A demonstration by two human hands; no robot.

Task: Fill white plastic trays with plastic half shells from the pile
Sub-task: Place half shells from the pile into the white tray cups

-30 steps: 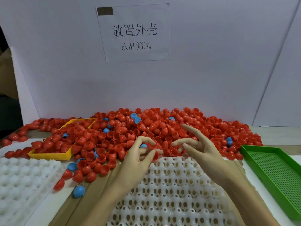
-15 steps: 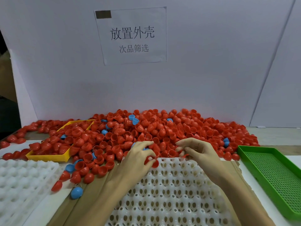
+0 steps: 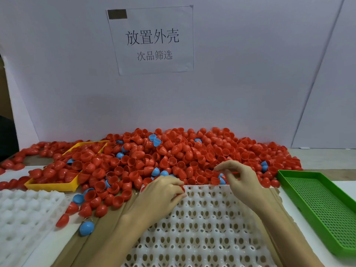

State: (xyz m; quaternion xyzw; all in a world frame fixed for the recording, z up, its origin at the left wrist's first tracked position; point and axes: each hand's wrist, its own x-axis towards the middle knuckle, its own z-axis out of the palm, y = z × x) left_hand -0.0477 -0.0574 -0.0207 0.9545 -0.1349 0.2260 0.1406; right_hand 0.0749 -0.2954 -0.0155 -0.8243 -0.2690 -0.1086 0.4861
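A big pile of red half shells [image 3: 183, 157], with a few blue ones mixed in, lies along the back of the table. In front of it sits a white plastic tray [image 3: 202, 228] with rows of round sockets, none of which holds a shell. My left hand [image 3: 161, 191] rests at the tray's far left corner, its fingers curled round a red half shell [image 3: 181, 189] that is mostly hidden. My right hand [image 3: 240, 176] hovers over the pile's near edge above the tray's far right corner. Its fingers are loosely curled and I see nothing in them.
A second white tray [image 3: 23, 212] lies at the left. A yellow tray [image 3: 52, 186] behind it is full of red shells. A green perforated tray [image 3: 317, 209] stands at the right. Loose shells, including a blue one [image 3: 86, 228], spill onto the cardboard [image 3: 100, 234] at the left.
My left hand has come down onto the tray's far left corner with a red shell. My right hand dipped into the pile, then lifted a little with looser fingers.
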